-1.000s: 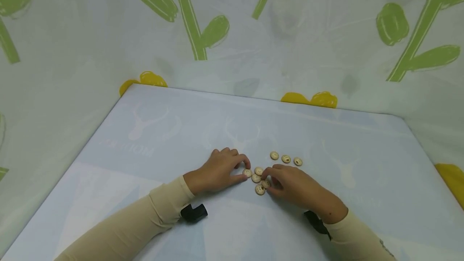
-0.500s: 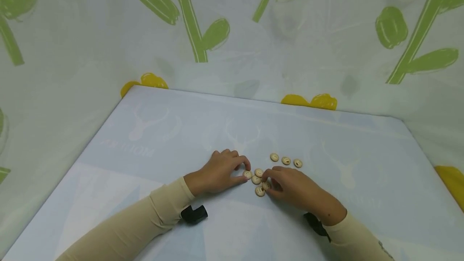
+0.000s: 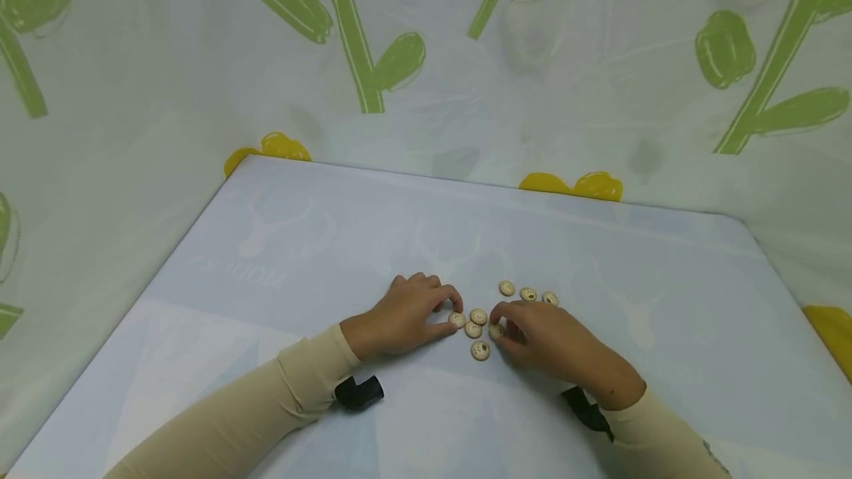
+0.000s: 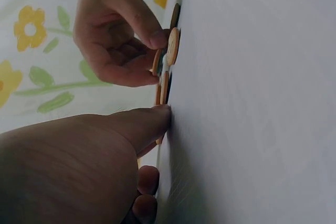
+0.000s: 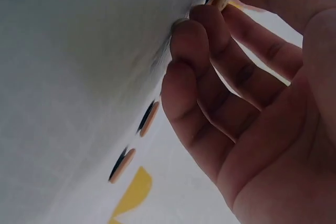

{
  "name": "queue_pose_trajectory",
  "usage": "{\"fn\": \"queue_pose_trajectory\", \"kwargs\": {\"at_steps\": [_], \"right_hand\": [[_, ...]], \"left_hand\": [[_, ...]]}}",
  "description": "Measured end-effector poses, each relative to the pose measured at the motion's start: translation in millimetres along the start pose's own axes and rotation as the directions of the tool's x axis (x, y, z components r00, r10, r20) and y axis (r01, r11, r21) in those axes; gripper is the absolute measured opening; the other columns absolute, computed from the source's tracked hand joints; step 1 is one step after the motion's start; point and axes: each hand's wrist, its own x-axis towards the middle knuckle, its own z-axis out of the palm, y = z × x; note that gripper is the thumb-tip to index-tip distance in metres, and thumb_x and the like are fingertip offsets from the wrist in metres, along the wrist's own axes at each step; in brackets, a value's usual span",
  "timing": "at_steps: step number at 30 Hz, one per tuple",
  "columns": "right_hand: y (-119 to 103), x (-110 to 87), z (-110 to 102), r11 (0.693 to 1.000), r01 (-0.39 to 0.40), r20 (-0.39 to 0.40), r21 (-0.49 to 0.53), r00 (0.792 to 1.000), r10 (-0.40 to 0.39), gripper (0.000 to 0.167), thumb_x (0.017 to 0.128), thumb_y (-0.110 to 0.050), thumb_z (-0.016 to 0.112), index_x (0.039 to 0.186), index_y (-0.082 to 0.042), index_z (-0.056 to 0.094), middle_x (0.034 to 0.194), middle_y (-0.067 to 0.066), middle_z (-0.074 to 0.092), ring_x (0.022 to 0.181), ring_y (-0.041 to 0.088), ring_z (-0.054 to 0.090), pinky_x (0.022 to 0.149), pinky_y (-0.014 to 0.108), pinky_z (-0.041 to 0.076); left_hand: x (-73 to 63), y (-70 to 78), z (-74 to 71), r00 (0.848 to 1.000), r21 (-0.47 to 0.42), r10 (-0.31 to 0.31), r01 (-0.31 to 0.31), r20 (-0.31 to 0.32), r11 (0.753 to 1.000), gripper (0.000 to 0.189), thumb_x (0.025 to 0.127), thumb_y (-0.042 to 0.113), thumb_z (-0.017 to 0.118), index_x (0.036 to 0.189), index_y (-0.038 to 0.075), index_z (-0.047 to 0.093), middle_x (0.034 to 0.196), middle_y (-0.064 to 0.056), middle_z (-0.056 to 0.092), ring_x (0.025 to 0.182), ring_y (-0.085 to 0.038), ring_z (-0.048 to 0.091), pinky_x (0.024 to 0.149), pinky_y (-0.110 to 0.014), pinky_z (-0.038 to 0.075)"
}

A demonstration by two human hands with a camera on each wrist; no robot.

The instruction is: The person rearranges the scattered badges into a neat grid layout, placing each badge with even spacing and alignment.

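Several small round wooden discs with dark face-like marks lie on the pale table. In the head view, my left hand [image 3: 407, 318] pinches one disc [image 3: 456, 320] between thumb and index finger, at the left of the cluster. My right hand [image 3: 555, 344] pinches another disc [image 3: 495, 331] just right of the cluster; fingers partly cover it. Between the hands are two touching or overlapping discs, an upper disc [image 3: 478, 316] and a lower disc [image 3: 473, 330]. Nearer to me lies a single disc [image 3: 480, 350]. The left wrist view shows the right hand's disc [image 4: 156, 62] tilted.
Beyond the right hand, three discs form a short row, with its middle disc [image 3: 528, 293] between the other two. The table [image 3: 319, 242] has a pale blue printed cover. Behind it hangs a white curtain [image 3: 466, 124] with green plants and yellow flowers.
My right hand has moved slightly right and away from me with its disc, off the single near disc. My left hand keeps its place and its pinch.
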Motion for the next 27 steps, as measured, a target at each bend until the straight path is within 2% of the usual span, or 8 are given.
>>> {"fn": "queue_pose_trajectory", "kwargs": {"at_steps": [6,14,21,27], "right_hand": [[4,1.7,-5,0.997,-0.079,-0.005,0.008,0.997,0.079,0.015,0.09,-0.021,0.074,0.104,-0.02,0.068,0.074,-0.012,0.059,0.068,0.005,0.051,0.065,0.027,0.044],[10,5.5,-4,0.995,-0.091,-0.003,0.044,0.996,0.091,0.016,0.091,-0.018,0.073,0.105,-0.017,0.066,0.075,-0.008,0.06,0.067,0.006,0.052,0.062,0.025,0.045],[10,8.7,-4,0.987,-0.116,0.024,0.109,0.993,0.114,0.015,0.093,-0.014,0.07,0.107,-0.014,0.065,0.069,-0.006,0.058,0.061,0.008,0.05,0.057,0.024,0.044],[11,10.6,-1,0.985,-0.137,0.022,0.104,0.991,0.135,0.016,0.094,-0.015,0.069,0.108,-0.015,0.062,0.064,-0.005,0.054,0.056,0.008,0.048,0.053,0.024,0.041]], "left_hand": [[0.6,-0.3,0.8,1.0,0.007,0.004,-0.004,-0.006,1.0,0.021,0.092,0.041,0.071,0.11,0.031,0.065,0.088,0.01,0.054,0.087,-0.01,0.048,0.076,-0.032,0.033],[-0.2,-0.7,0.9,1.0,0.011,0.001,-0.001,0.0,1.0,0.021,0.092,0.041,0.07,0.11,0.031,0.065,0.088,0.01,0.054,0.086,-0.01,0.048,0.076,-0.033,0.034],[-1.2,-2.5,2.4,1.0,0.006,-0.005,0.005,0.001,1.0,0.021,0.092,0.042,0.07,0.11,0.032,0.065,0.087,0.01,0.053,0.086,-0.01,0.047,0.076,-0.033,0.034],[0.3,-4.0,4.2,1.0,0.009,0.005,-0.005,-0.001,1.0,0.022,0.093,0.043,0.069,0.111,0.032,0.065,0.088,0.01,0.053,0.086,-0.01,0.047,0.077,-0.033,0.033]]}}
